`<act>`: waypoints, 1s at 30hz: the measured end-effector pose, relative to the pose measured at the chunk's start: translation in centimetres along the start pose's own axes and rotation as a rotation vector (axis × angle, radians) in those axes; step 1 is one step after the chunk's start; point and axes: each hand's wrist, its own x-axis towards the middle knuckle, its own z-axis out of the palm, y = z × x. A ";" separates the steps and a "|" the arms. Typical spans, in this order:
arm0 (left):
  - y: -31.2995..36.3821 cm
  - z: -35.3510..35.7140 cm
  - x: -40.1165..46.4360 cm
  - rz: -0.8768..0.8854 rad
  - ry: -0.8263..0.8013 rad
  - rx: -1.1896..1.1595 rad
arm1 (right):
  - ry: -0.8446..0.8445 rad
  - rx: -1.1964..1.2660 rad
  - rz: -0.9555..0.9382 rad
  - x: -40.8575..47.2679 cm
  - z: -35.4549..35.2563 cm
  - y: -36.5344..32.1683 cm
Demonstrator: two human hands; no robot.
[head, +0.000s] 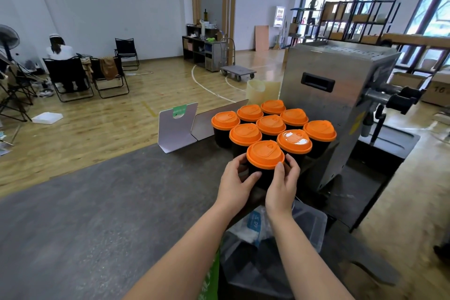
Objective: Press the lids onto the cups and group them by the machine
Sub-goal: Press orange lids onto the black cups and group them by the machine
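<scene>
At the near edge of the cluster, by the machine [341, 95], we hold the front cup [261, 175] between both hands. Its black body stands on the grey table [97, 202] and its orange lid [265, 154] sits level on the rim. Our left hand [237, 181] curls round the cup's left side, thumb across the front of the body and fingers at the far side just under the lid's edge. Our right hand [282, 186] curls round the right side, thumb up against the lid's rim and fingers wrapped behind.

Behind this cup stand eight more cups [270, 125], all black with orange lids on, packed close in rows and touching or nearly touching one another. The one just right of ours [294, 141] shows bright glare on its lid. The group sits just left of the steel machine, whose side has a black recessed handle [317, 81].

Beyond the cups a pale sleeve of stacked cups [255, 91] lies near the machine's far corner. To the left a white bent stand [176, 126] rests at the table's far edge. Close to us, under our forearms, a clear plastic box [309, 229] holds bags.

Past the table we see a wooden floor [97, 124], folding chairs [109, 78] and a person seated [59, 50] with their back to us.
</scene>
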 end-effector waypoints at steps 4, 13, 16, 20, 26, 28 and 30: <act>0.3 -0.8 -0.9 -0.011 0.003 0.026 | 0.024 0.055 0.029 -1.3 -0.6 -0.4; 0.2 -13.7 -9.0 -0.106 0.021 0.077 | -0.090 0.170 -0.048 -13.1 2.5 -0.7; 0.1 -20.8 -12.3 -0.151 0.184 0.121 | -0.312 0.218 -0.065 -17.8 7.3 -2.0; 0.1 -30.9 -18.3 -0.157 0.538 0.073 | -0.583 0.322 -0.019 -25.0 14.2 -4.2; 1.5 -45.1 -32.0 -0.171 1.071 0.062 | -0.881 0.478 0.068 -39.4 22.2 -7.8; 1.8 -49.3 -37.5 -0.183 1.241 0.083 | -0.983 0.507 0.088 -45.1 24.3 -8.7; 2.1 -52.8 -42.8 -0.192 1.392 0.075 | -1.081 0.527 0.101 -50.8 26.1 -9.8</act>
